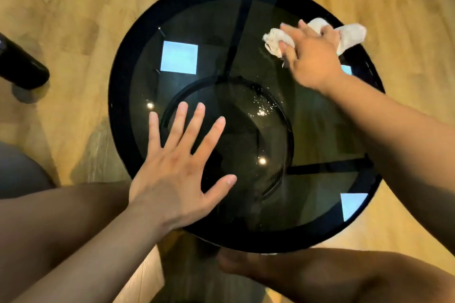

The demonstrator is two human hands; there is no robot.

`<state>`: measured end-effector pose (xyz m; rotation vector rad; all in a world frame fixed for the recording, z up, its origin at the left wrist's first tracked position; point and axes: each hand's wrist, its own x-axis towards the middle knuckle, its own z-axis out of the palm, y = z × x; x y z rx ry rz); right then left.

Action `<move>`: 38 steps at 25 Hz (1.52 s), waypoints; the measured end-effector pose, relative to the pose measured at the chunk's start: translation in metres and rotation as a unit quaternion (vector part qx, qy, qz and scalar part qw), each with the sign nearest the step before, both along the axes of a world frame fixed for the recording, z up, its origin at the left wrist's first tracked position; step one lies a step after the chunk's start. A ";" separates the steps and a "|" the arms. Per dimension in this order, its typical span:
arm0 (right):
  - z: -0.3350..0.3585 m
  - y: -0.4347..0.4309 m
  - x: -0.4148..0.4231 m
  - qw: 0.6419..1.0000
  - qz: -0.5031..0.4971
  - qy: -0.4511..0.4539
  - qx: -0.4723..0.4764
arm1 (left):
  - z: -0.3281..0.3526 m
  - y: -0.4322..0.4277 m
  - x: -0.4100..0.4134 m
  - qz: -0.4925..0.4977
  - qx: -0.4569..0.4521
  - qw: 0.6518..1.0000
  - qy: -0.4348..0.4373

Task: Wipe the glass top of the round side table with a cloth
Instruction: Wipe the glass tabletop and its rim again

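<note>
The round side table [118, 106] has a black rim and a dark glass top that reflects bright window squares and lamp spots. Small droplets or specks glint near its middle. My right hand [311, 56] presses a crumpled white cloth [349, 35] onto the glass at the far right, near the rim; the cloth sticks out on both sides of the fingers. My left hand [182, 170] lies flat on the near left part of the glass, fingers spread, holding nothing.
Light wooden floor surrounds the table. A black cylindrical object [22, 66] lies on the floor at the left. A grey rounded shape [17, 170] is at the left edge. My bare leg [320, 275] is just below the table's near edge.
</note>
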<state>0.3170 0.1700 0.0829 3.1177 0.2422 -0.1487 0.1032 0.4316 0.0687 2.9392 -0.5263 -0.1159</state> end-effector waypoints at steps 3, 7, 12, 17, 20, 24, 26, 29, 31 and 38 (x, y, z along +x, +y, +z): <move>0.005 0.048 0.054 0.998 -0.015 -0.029 0.046 | -0.001 0.001 0.000 0.000 -0.011 1.000 -0.008; 0.015 0.142 0.067 0.993 0.047 -0.007 0.107 | 0.002 0.001 0.000 0.001 -0.008 1.000 -0.003; 0.017 0.180 0.035 0.972 0.216 0.032 0.087 | 0.004 0.003 -0.001 0.011 -0.004 1.000 -0.018; 0.018 0.041 0.042 0.997 0.051 -0.017 0.058 | 0.010 -0.001 -0.005 0.022 -0.005 0.999 -0.029; 0.018 -0.070 0.018 0.998 -0.067 -0.015 0.009 | 0.011 0.011 0.007 0.003 0.019 0.999 -0.043; 0.012 -0.118 -0.018 0.978 -0.194 -0.017 0.070 | 0.010 0.034 0.042 0.072 -0.009 0.997 -0.035; 0.012 -0.105 -0.017 0.975 -0.213 -0.034 0.056 | 0.006 0.034 0.042 0.080 -0.044 0.995 -0.040; 0.017 -0.061 -0.015 0.981 -0.173 -0.075 0.049 | 0.008 0.035 0.040 0.086 -0.080 0.992 -0.046; 0.011 0.007 -0.012 0.988 -0.093 -0.083 0.090 | 0.009 0.036 0.041 0.084 -0.091 0.991 -0.048; 0.014 0.198 -0.015 0.962 0.233 0.029 0.140 | 0.009 0.034 0.039 0.106 -0.092 0.989 -0.045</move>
